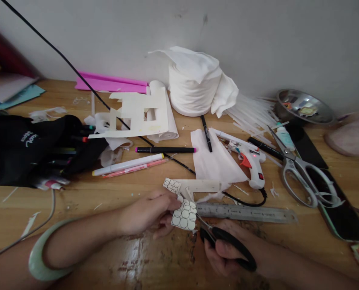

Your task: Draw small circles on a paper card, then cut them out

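Note:
My left hand pinches a white paper piece drawn with black circles, above the front middle of the table. A second circle-patterned part shows just behind my fingers. My right hand is wrapped round the black handles of small scissors. Their blades point up and left, at the right edge of the patterned paper. Behind the scissors a steel ruler lies flat. A white paper strip lies behind the patterned paper.
White glue gun with a lit red light, large grey scissors and phone-like black slab are right. Markers, cut card and tissue roll stand behind; black pouch left. A cable crosses the left side.

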The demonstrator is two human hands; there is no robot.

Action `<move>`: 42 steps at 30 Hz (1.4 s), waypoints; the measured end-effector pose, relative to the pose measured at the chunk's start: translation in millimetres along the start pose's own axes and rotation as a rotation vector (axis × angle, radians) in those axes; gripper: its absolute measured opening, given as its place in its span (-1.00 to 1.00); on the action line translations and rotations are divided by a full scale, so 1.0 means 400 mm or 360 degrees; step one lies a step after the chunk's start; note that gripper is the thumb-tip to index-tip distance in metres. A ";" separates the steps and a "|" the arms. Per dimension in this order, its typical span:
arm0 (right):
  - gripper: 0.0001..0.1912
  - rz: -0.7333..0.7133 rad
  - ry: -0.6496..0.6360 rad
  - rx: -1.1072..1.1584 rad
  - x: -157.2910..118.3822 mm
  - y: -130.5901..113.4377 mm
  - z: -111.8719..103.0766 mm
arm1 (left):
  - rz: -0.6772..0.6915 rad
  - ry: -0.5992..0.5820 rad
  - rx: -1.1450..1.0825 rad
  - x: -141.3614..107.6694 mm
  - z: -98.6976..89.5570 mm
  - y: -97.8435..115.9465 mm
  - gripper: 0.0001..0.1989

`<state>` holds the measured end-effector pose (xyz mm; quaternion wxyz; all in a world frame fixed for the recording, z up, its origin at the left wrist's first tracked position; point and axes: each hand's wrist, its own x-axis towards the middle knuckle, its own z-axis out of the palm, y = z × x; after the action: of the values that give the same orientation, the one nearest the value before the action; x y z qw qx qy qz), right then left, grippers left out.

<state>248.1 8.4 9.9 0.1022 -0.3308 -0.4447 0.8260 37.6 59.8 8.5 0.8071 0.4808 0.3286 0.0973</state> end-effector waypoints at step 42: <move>-0.44 -0.0140 -0.0039 0.0171 0.009 0.042 -0.010 | 0.0157 -0.0175 0.0317 -0.002 0.009 0.012 -0.54</move>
<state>250.0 2.7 -6.8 0.1506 -0.2948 -0.4150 0.8474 40.0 59.3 14.0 0.7664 0.5787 0.2678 0.0773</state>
